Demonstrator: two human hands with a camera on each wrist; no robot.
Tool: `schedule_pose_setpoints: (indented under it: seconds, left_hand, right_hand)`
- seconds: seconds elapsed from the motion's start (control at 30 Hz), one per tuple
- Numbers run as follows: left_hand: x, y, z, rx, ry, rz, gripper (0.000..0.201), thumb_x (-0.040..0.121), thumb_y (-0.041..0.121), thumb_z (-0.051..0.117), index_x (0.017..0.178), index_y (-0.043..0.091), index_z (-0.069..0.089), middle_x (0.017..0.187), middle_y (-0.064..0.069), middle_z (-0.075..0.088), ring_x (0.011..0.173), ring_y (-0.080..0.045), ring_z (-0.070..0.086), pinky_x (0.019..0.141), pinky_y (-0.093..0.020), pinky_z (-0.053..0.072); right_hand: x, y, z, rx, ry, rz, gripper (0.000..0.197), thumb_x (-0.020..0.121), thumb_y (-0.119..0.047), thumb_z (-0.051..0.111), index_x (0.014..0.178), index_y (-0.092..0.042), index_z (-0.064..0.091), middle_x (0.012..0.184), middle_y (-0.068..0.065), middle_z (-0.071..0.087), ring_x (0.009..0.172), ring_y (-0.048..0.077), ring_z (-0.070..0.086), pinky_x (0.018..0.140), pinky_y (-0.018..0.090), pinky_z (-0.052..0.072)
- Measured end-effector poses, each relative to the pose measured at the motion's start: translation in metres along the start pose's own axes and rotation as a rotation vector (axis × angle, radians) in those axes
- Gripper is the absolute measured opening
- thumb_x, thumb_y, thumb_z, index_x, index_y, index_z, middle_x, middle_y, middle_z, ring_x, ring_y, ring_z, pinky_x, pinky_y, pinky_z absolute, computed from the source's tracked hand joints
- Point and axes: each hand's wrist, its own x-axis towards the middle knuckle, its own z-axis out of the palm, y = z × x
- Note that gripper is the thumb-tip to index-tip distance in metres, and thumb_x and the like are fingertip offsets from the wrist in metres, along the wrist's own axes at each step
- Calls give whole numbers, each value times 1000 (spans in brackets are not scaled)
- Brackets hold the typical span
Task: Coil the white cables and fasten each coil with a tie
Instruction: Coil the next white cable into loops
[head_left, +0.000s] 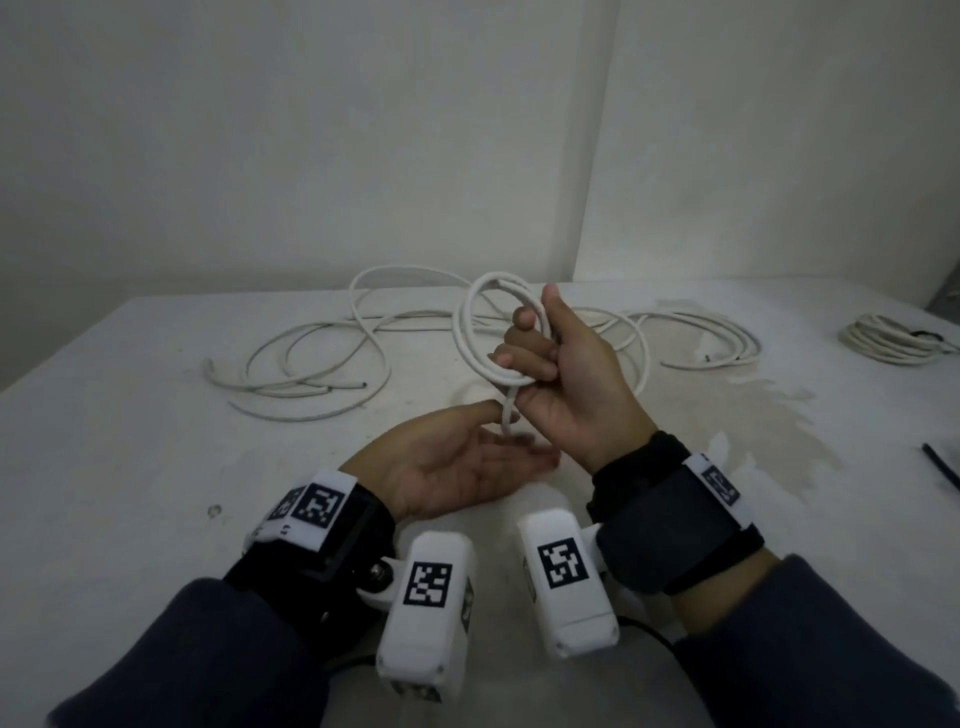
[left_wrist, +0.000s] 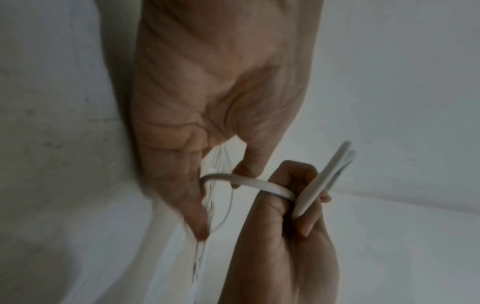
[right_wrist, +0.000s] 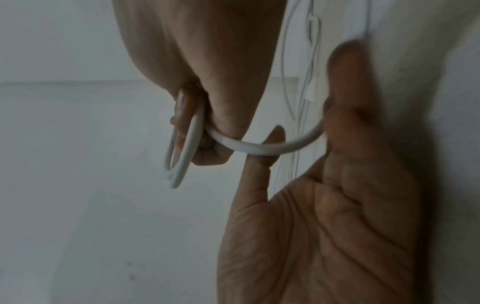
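Sleeves of dark cloth covered both forearms nearest the camera, each wrist strapped with a white camera housing (head_left: 427, 608) bearing black-and-white square markers. Just beyond them the left hand (head_left: 457, 467) lay palm up, its fingers held fairly straight and loose; a short run of white cable (head_left: 508, 410) passed between its thumb and fingers, touching them, though it was unclear whether they pinched it. The right hand (head_left: 566, 384) was raised just above and beyond the left, its fingers curled round a small coil (head_left: 493, 332) of two or three turns of that same cable, held upright off the table (head_left: 130, 441). In the left wrist view the right hand's fingers (left_wrist: 309, 222) wrapped the loops edge-on. Farther back, the loose cable (head_left: 322, 358) sprawled in wide curves across the white table, from the left to the right of the hands. At the far right edge lay a finished coil (head_left: 888, 338), well apart from the hands.
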Motion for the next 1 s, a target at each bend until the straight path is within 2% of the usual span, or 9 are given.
schedule_pose_setpoints:
  seconds: [0.03, 0.1, 0.2, 0.27, 0.43, 0.6, 0.77, 0.83, 1.0]
  left_hand:
    - [0, 1, -1, -108, 28, 101, 23, 95, 11, 49, 110, -3, 60, 96, -18, 71, 78, -20, 72, 71, -22, 56]
    - [4, 2, -5, -198, 131, 368, 23, 93, -3, 48, 112, -6, 60, 107, -21, 69, 89, -22, 70, 80, -26, 55]
    - [7, 3, -10, -11, 367, 686, 23, 93, -4, 53, 116, -7, 56, 112, -21, 67, 97, -24, 68, 87, -34, 56]
    - [5, 2, -10, 37, 383, 768, 22, 95, 0, 51, 116, 2, 56, 108, -14, 70, 94, -17, 70, 84, -32, 57]
    - [-4, 5, -14, -104, 202, 773, 25, 99, 4, 42, 118, -3, 58, 103, -16, 71, 99, -23, 70, 76, -31, 59]
    - [-7, 8, -15, 54, 192, 716, 27, 99, 2, 38, 100, 2, 65, 85, -9, 73, 70, -16, 69, 64, -27, 57]
    - [-12, 11, -13, 377, 274, 747, 33, 102, 24, 41, 76, 9, 55, 58, -1, 54, 44, -9, 46, 57, -27, 50]
    - [-15, 12, -14, 502, 317, 767, 34, 101, 30, 44, 76, 8, 55, 51, 4, 51, 39, -7, 44, 55, -26, 49]
    - [-20, 18, -18, 542, 297, 760, 35, 102, 23, 42, 92, -6, 60, 47, 1, 51, 34, -8, 37, 51, -28, 53]
  right_hand:
    - [0, 1, 0, -29, 41, -31, 45, 102, -38, 37, 69, -9, 46, 41, -7, 24, 32, 6, 24, 47, 19, 44]
    - [3, 7, -6, -85, 182, -105, 43, 103, -36, 36, 71, -9, 45, 39, -6, 26, 31, 7, 26, 47, 21, 44]
    - [9, 18, -15, -140, 323, -75, 41, 104, -34, 33, 73, -10, 43, 37, -4, 29, 29, 7, 29, 49, 21, 45]
    - [10, 21, -17, -165, 317, -40, 40, 104, -33, 33, 73, -10, 42, 37, -4, 30, 29, 7, 29, 48, 20, 46]
    - [9, 19, -15, -363, 303, -105, 41, 104, -34, 35, 71, -10, 44, 39, -5, 30, 32, 7, 29, 40, 17, 38]
    - [5, 19, -12, -648, 299, -161, 44, 104, -33, 35, 69, -10, 47, 40, -7, 36, 32, 6, 32, 38, 16, 35]
    - [3, 23, -10, -897, 182, -91, 44, 103, -34, 36, 68, -10, 49, 43, -6, 36, 40, 11, 36, 46, 23, 41]
    - [0, 23, -8, -943, 113, -51, 45, 104, -34, 35, 68, -11, 49, 43, -7, 36, 39, 11, 36, 50, 25, 39]
    - [-6, 26, 0, -1028, 37, -97, 37, 104, -32, 32, 77, -13, 47, 43, -9, 33, 39, 8, 31, 51, 25, 39]
